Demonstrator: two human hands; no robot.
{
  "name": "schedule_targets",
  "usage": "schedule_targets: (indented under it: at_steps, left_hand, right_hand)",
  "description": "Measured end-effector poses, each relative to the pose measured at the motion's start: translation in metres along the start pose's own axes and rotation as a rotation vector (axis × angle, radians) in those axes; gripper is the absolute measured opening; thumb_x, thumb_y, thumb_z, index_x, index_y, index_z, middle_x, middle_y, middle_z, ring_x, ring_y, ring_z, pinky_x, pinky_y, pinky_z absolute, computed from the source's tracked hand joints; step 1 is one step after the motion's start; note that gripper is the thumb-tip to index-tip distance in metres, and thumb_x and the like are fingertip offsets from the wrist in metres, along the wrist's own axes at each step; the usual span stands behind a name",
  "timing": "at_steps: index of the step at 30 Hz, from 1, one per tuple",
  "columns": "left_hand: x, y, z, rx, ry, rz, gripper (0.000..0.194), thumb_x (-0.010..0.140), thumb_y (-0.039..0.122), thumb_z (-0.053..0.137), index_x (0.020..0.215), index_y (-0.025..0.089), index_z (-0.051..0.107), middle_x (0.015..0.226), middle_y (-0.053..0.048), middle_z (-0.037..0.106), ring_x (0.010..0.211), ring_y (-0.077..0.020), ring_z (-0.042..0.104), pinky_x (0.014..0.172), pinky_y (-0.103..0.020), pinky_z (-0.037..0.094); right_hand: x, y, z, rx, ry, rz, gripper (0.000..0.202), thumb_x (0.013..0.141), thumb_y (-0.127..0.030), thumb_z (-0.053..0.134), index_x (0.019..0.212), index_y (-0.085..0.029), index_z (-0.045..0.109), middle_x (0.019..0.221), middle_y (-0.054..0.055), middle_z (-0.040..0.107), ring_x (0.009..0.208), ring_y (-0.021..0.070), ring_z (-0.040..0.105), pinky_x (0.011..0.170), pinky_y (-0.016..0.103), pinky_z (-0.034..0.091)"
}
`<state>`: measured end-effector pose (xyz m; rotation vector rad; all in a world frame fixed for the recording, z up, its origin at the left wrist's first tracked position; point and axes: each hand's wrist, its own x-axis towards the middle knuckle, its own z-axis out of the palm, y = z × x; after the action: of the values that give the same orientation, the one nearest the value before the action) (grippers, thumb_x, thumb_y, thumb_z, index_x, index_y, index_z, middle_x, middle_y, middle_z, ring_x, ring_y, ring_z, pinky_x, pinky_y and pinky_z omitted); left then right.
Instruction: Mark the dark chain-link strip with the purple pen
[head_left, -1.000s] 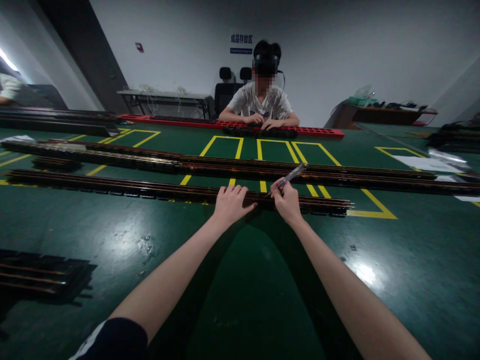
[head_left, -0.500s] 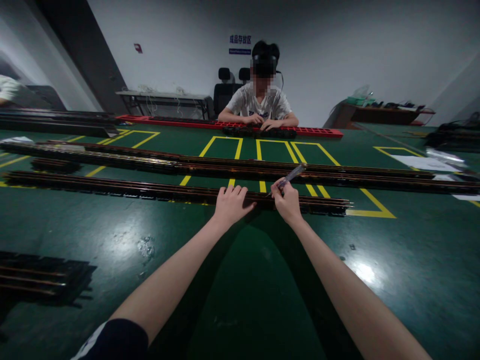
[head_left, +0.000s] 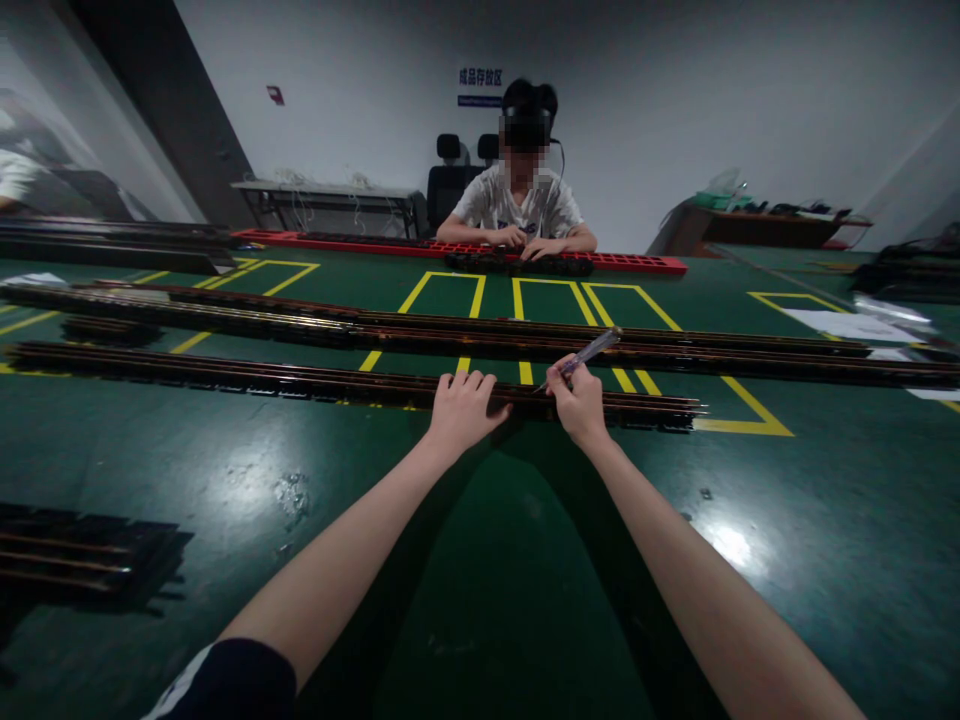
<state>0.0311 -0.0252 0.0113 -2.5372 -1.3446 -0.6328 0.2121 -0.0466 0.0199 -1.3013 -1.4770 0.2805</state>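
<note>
Hands of the wearer: two, apart from each other, both at one long dark strip (head_left: pixel 315 379). The strip lies crosswise on the green tabletop (head_left: pixel 840 520), roughly parallel to its far edge. The left hand (head_left: pixel 463 410) rests palm down on the strip, thumb spread from the fingers. The right hand (head_left: pixel 580 405) is closed on one slim tool with a clear handle (head_left: pixel 596 346), tilted, its thin shaft pointing down to the strip; tip contact cannot be confirmed.

Just beyond lies a group of long dark strips (head_left: pixel 450 340), exact count unclear. One dark piece with three copper-coloured rods (head_left: pixel 75 555) sits toward the tabletop's near left corner. At the far edge: one red tray (head_left: pixel 645 264) and one co-worker (head_left: pixel 517 205), both hands at a short black piece (head_left: pixel 559 266).
</note>
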Motion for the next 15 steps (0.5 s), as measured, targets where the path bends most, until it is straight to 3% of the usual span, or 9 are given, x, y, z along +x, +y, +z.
schedule_targets:
  at_steps: [15]
  left_hand:
    - [-0.0001,0.0,0.0019,0.0,0.015,0.004,0.041,0.089,0.047,0.047,0.11,0.016,0.063,0.105,-0.013,0.067,0.1,-0.0301,0.059,0.088,-0.044,0.042]
  right_hand:
    - [-0.0012,-0.0005,0.0012,-0.008,0.037,0.004,0.031,0.087,-0.049,0.046,0.072,-0.022,0.048,0.055,0.002,0.057,0.05,0.0171,0.053,0.051,0.028,0.04]
